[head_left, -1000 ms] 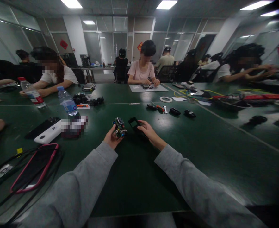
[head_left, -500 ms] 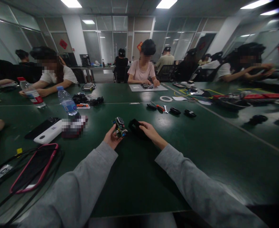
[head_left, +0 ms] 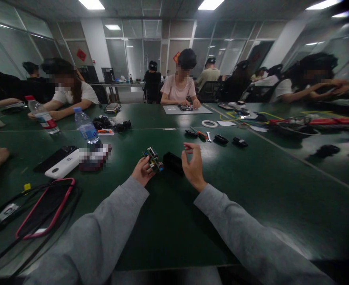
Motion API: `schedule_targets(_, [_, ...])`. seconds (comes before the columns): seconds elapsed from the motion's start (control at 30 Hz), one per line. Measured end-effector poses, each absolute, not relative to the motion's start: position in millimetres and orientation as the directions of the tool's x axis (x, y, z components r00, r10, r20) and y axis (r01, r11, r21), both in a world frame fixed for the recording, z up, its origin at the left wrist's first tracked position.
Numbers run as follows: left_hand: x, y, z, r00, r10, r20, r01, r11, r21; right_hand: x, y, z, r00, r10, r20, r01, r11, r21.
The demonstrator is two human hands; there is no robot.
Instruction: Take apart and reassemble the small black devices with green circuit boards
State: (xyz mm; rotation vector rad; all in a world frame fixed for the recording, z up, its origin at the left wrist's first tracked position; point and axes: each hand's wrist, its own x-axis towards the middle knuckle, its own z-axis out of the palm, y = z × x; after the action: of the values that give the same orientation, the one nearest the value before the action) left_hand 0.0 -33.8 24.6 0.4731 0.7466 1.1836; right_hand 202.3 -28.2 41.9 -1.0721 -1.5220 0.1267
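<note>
In the head view, my left hand (head_left: 142, 171) grips a small circuit board assembly (head_left: 154, 161) between thumb and fingers, above the green table (head_left: 162, 221). A black hollow case (head_left: 173, 162) rests on the table just right of the board. Beside the case, my right hand (head_left: 193, 166) is raised with thumb and fingers apart, holding nothing.
To the left are a bottle (head_left: 86, 126), a white power bank (head_left: 62, 164), a pink-edged phone (head_left: 46, 209) and cables. Beyond the hands lie a screwdriver (head_left: 202, 135), a wrench (head_left: 209, 137), black parts (head_left: 221, 139) and a tape roll (head_left: 209, 124). A person (head_left: 180, 85) sits opposite.
My right hand has let go of the black case and lifted off to its right, and its fingers have opened. The circuit board in my left hand has turned slightly.
</note>
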Motion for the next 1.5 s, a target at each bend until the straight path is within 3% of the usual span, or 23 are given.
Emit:
schedule_targets(0.13, [3, -33, 19, 0.158, 0.961, -0.226, -0.644, 0.274, 0.714, 173, -65, 53, -0.147, 0.621, 0.77, 0.58, 0.685, -0.441])
schedule_targets(0.23, [5, -32, 13, 0.152, 0.975, -0.165, -0.644, 0.224, 0.731, 154, -84, 52, -0.383, 0.611, 0.693, 0.603, 0.734, -0.314])
schedule_targets(0.33, [7, -31, 9, 0.128, 0.98, -0.155, -0.632, 0.201, 0.748, 147, -89, 47, -0.45, 0.64, 0.623, 0.633, 0.721, -0.284])
schedule_targets(0.6, [14, -36, 13, 0.063, 0.983, -0.173, -0.589, 0.177, 0.788, 153, -76, 39, -0.351, 0.702, 0.62, 0.564, 0.687, -0.458])
schedule_targets(0.83, [14, -41, 23, 0.063, 0.985, -0.163, -0.527, 0.171, 0.832, 153, -70, 37, -0.096, 0.78, 0.618, 0.385, 0.601, -0.7])
schedule_targets(0.97, [12, -38, 23, 0.042, 0.987, -0.157, -0.531, 0.155, 0.833, 155, -66, 41, -0.02, 0.855, 0.518, 0.152, 0.514, -0.844])
schedule_targets(1.07, [11, -34, 19, -0.005, 0.985, -0.174, -0.56, 0.142, 0.816, 155, -66, 47, -0.034, 0.954, 0.296, -0.165, 0.287, -0.944])
schedule_targets(1.17, [11, -31, 16, 0.072, 0.985, -0.154, -0.599, 0.166, 0.783, 153, -69, 51, -0.16, 0.987, 0.011, -0.477, -0.068, -0.876])
schedule_targets(1.27, [12, -31, 13, 0.176, 0.979, -0.102, -0.587, 0.188, 0.788, 151, -71, 52, -0.282, 0.947, -0.157, -0.59, -0.3, -0.75])
schedule_targets(1.37, [13, -35, 11, 0.213, 0.974, -0.07, -0.552, 0.179, 0.814, 150, -71, 49, -0.308, 0.931, -0.196, -0.579, -0.347, -0.738])
schedule_targets(1.5, [12, -39, 12, 0.202, 0.978, -0.06, -0.528, 0.161, 0.834, 151, -70, 46, -0.322, 0.94, -0.111, -0.466, -0.259, -0.846])
